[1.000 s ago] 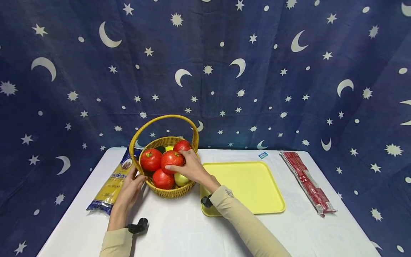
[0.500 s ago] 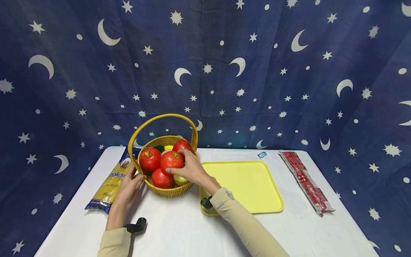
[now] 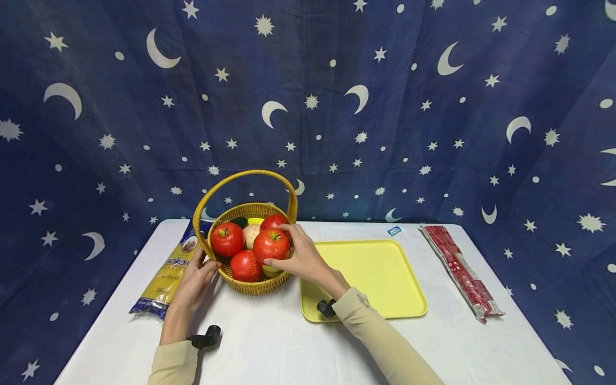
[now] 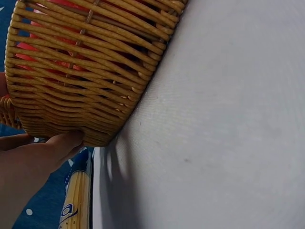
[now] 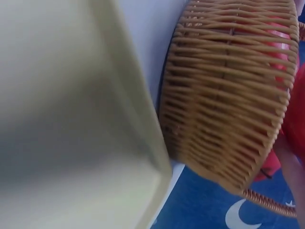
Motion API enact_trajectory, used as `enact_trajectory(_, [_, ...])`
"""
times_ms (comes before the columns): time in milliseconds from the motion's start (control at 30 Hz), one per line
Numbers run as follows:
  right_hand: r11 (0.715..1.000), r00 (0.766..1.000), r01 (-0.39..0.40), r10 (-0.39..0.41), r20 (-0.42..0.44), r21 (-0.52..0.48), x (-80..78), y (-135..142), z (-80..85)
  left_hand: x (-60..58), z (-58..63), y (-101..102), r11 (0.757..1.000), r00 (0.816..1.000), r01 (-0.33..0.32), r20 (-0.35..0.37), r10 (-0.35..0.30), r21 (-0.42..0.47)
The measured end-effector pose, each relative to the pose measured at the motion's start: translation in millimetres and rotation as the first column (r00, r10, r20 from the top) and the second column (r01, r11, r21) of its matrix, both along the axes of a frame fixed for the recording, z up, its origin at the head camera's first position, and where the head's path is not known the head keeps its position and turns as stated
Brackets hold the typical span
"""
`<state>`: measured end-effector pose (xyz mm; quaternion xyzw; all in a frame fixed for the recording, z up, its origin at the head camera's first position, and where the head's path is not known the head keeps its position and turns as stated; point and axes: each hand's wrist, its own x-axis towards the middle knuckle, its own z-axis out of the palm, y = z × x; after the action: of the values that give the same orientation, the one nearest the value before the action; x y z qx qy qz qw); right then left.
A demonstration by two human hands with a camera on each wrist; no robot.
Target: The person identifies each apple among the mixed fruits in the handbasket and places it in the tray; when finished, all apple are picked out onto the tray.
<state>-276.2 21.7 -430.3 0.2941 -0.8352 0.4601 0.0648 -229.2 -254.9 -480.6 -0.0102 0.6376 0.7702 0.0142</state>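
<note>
In the head view, a yellow-green fruit is mostly covered by the held red fruit. A pale speckled fruit is partly masked by the other red fruits. A dark green item and a yellow item at the back of the basket cannot be identified. In the right wrist view, the right hand and the held red fruit are cut off at the right edge, and the tray is blurred. In the left wrist view, the basket is cropped at the top, and only part of the pasta bag is shown at lower left.

The held red fruit is gripped between the thumb and fingers of the right hand, which are spread to the width of the fruit. It is positioned at the right side of the basket, left of centre in the head frame; contact with the fruit beneath cannot be determined. The basket is held by the left hand at its left side, near the foot of the handle; the full curl of the fingers is concealed.
</note>
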Motion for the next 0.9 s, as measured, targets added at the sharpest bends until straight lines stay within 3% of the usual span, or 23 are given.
enact_trajectory(233, [1.0, 1.0, -0.001, 0.001, -0.007, -0.001, 5.2, 23, 2.4, 1.2, 1.0, -1, 1.0, 0.999, 0.0, 0.04, -0.001, 0.013])
enact_trajectory(433, [1.0, 1.0, 0.006, -0.007, -0.029, -0.016, 4.8, 48, 1.3, 1.5, 1.0, -2, 1.0, 1.0, -0.003, 0.029, 0.002, 0.023])
enact_trajectory(700, [0.998, 0.998, 0.058, -0.058, -0.01, -0.007, 0.0, 81, -7.7, -0.4, 3.5, -2, 1.0, 0.998, -0.006, 0.055, 0.006, -0.01])
enact_trajectory(900, [0.994, 0.995, 0.1, -0.101, 0.013, 0.033, -4.9, 99, -18.6, -0.5, 3.5, 0, 1.0, 0.999, -0.001, 0.041, 0.0, 0.016])
